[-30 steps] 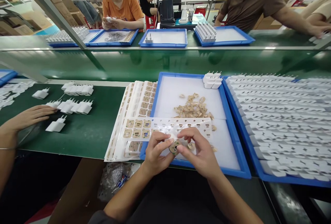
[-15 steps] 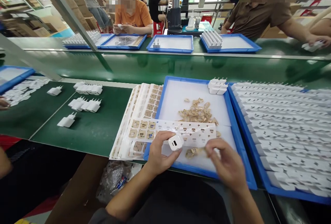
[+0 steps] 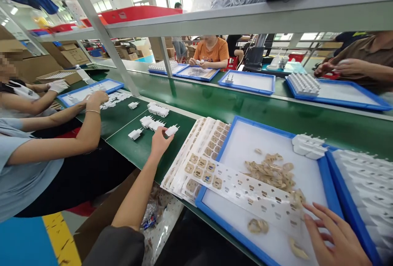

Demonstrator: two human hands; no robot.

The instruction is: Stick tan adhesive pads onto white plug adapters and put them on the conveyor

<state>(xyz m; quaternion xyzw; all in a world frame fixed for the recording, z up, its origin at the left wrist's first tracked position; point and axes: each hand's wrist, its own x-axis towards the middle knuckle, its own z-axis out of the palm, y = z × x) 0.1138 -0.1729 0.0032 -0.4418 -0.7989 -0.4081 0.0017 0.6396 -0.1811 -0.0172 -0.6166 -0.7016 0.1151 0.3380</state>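
Observation:
My left hand (image 3: 160, 143) reaches over the green bench, fingers closed on a white two-pin plug charger (image 3: 172, 130), its pins pointing up and right. Beside it stand several more white chargers (image 3: 146, 121). My right hand (image 3: 334, 233) is over the near right of the blue-rimmed tray (image 3: 276, 134), fingers stretched out and apart, holding nothing visible. Its fingertips are by the end of a white sticker sheet (image 3: 245, 188), which keeps several tan stickers at its left end. A heap of tan peeled film pieces (image 3: 270, 173) lies in the tray, with loose bits nearer me.
A stack of sticker sheets (image 3: 187, 161) lies left of the tray. White chargers (image 3: 308, 146) stand at its far right corner; a second tray (image 3: 353, 200) full of them is alongside. A co-worker's arm (image 3: 92, 122) reaches in from the left. An overhead shelf (image 3: 230, 22) crosses above.
The view has swung left. My left hand has moved left to the loose chargers; whether it holds the same charger I cannot tell. My right hand has let go of the film piece.

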